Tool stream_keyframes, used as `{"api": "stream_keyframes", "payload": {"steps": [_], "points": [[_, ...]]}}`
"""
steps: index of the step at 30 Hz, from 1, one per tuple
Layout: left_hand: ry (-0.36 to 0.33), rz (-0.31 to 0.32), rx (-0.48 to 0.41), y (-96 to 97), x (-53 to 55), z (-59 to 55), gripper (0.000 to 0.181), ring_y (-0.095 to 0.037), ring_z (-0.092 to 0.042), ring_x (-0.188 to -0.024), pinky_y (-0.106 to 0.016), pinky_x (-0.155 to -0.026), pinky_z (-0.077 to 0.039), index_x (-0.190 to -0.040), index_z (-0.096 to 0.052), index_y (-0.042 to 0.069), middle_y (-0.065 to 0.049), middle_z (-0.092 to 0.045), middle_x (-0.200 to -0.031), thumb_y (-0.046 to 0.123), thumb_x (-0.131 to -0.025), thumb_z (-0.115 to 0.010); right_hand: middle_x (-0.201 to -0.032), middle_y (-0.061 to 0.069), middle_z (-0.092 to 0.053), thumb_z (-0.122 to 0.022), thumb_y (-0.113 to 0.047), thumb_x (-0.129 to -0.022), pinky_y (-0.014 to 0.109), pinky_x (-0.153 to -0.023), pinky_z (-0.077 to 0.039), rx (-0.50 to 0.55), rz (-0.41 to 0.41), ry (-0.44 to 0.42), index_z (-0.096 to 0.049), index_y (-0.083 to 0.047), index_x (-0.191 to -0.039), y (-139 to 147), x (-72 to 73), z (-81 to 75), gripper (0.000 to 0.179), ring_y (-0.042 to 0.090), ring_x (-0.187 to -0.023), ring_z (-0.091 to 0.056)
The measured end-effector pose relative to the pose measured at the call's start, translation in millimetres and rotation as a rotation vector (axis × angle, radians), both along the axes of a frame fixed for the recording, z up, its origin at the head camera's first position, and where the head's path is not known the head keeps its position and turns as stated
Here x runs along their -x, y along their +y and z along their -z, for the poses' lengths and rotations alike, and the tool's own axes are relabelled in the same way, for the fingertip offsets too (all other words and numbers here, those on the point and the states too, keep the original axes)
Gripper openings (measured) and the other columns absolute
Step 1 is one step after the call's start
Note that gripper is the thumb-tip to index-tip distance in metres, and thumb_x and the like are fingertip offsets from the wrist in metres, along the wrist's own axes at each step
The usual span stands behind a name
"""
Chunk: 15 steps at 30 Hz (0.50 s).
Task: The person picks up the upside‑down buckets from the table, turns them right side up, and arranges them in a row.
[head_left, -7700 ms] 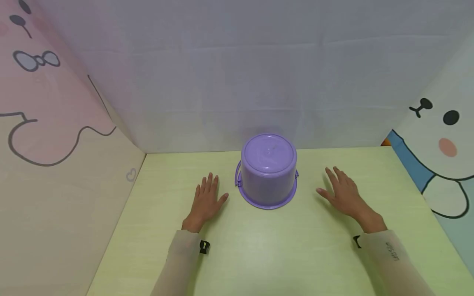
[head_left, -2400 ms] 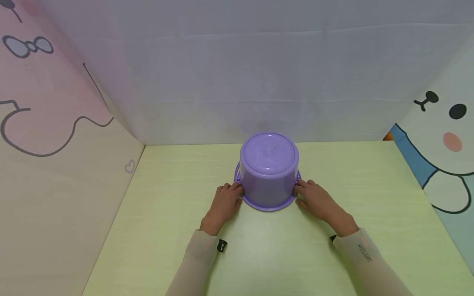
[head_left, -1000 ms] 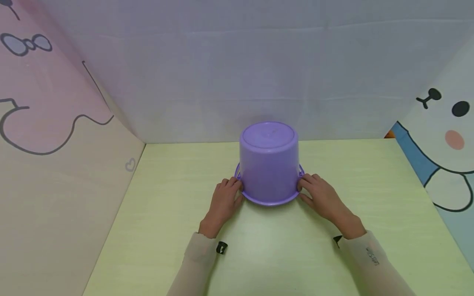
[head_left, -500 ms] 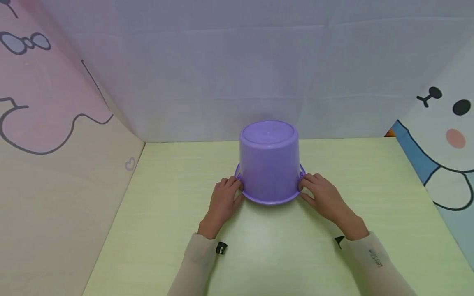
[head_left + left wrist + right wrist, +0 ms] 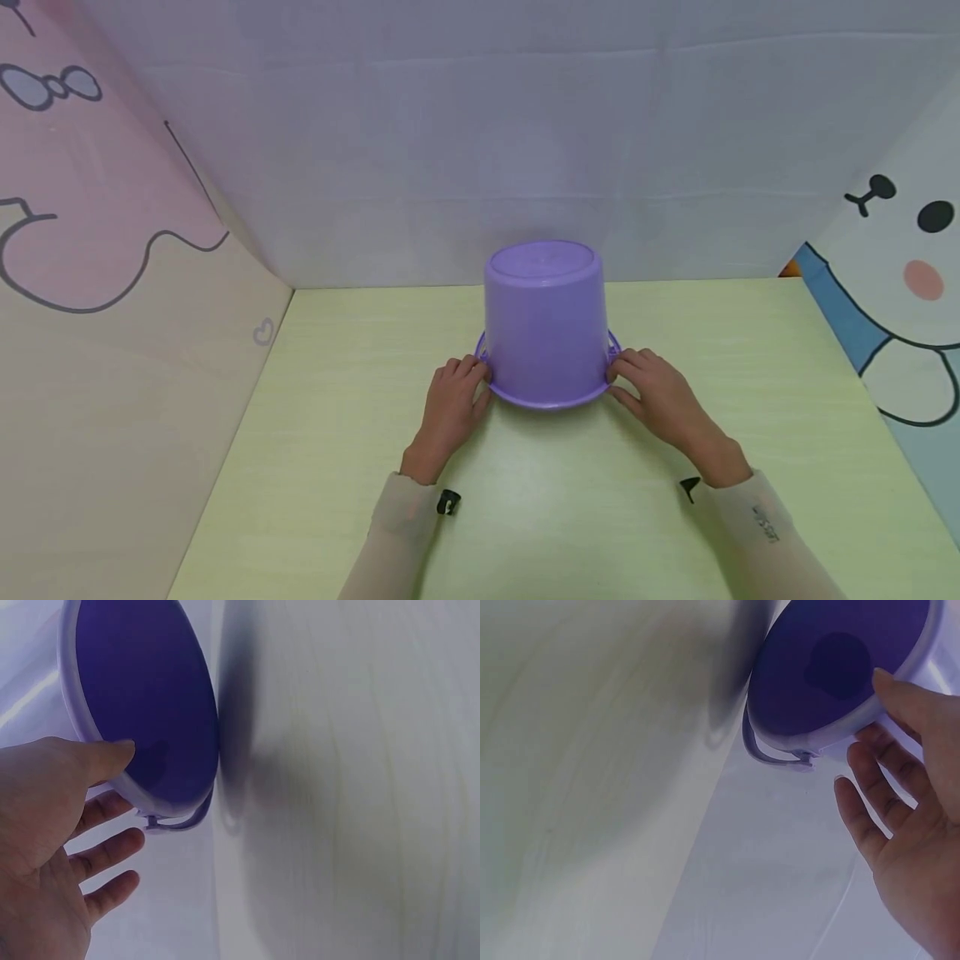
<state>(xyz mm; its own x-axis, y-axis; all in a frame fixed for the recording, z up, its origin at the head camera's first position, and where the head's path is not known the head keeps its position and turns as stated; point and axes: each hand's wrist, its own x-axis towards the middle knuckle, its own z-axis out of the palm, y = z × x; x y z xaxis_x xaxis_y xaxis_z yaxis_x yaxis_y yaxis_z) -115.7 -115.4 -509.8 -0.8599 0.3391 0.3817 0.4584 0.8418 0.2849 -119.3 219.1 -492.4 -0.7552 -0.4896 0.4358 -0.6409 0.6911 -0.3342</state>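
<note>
Panels stand around the pale yellow-green wooden counter [image 5: 315,467]: along its left edge a leaning pink and cream board with a cartoon outline [image 5: 112,275], along the far edge a plain grey-white cloth backdrop [image 5: 480,142].

Next comes the person's left hand [image 5: 450,404], in a beige sleeve, at the left side of an upturned round purple plastic bucket [image 5: 545,321]. The left wrist view shows its thumb tip hooked over the bucket's rim onto the darker inside [image 5: 146,705], with the other fingers spread along the outer wall — a pinching grip on the rim.

The bucket sits near the middle of the counter, a little toward the far edge, bottom up. It is tilted: the near rim is raised off the counter with a shadow under it, and both wrist views look into the open mouth. Whether the far rim touches the counter cannot be told. Its thin purple wire-shaped handle [image 5: 769,754] hangs at the rim on the far side.

On the right, the right hand [image 5: 660,400] mirrors the left — thumb on the rim's inner side, fingers [image 5: 870,802] against the outer wall, gripping the rim.

Along the right edge stands a white and blue cartoon-face board [image 5: 900,275], well apart from the bucket.
</note>
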Motion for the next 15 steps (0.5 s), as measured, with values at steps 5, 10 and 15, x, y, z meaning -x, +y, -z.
{"api": "stream_keyframes", "payload": {"steps": [5,10,15], "points": [[0.005,-0.007,-0.006,0.1,0.4,-0.4,0.017,-0.028,-0.059,-0.101,-0.045,-0.086,-0.052,-0.099,-0.065,0.013,-0.004,-0.066,-0.109,0.010,-0.092,-0.080,-0.103,0.005,-0.070,-0.088,0.005,-0.078,0.043,-0.073,-0.055,0.017,-0.013,0.022,-0.067,-0.010,-0.097,0.2,0.1,-1.5,0.032,0.025,-0.090,-0.063],[0.001,-0.017,0.000,0.5,0.3,-2.8,0.016,-0.027,-0.060,-0.100,-0.044,-0.087,-0.052,-0.098,-0.064,0.014,-0.003,-0.066,-0.108,0.009,-0.094,-0.078,-0.100,0.005,-0.069,-0.089,0.009,-0.075,0.042,-0.071,-0.055,0.026,-0.027,0.060,-0.066,-0.009,-0.095,0.3,0.8,-2.9,0.035,0.025,-0.087,-0.062],[-0.003,-0.019,-0.006,0.5,0.2,-3.7,0.017,-0.027,-0.060,-0.101,-0.044,-0.087,-0.052,-0.098,-0.064,0.015,-0.002,-0.066,-0.108,0.006,-0.094,-0.078,-0.099,0.006,-0.069,-0.090,0.011,-0.072,0.042,-0.069,-0.054,0.038,-0.037,0.089,-0.066,-0.007,-0.094,-0.2,1.5,-4.2,0.037,0.025,-0.085,-0.062]]}}
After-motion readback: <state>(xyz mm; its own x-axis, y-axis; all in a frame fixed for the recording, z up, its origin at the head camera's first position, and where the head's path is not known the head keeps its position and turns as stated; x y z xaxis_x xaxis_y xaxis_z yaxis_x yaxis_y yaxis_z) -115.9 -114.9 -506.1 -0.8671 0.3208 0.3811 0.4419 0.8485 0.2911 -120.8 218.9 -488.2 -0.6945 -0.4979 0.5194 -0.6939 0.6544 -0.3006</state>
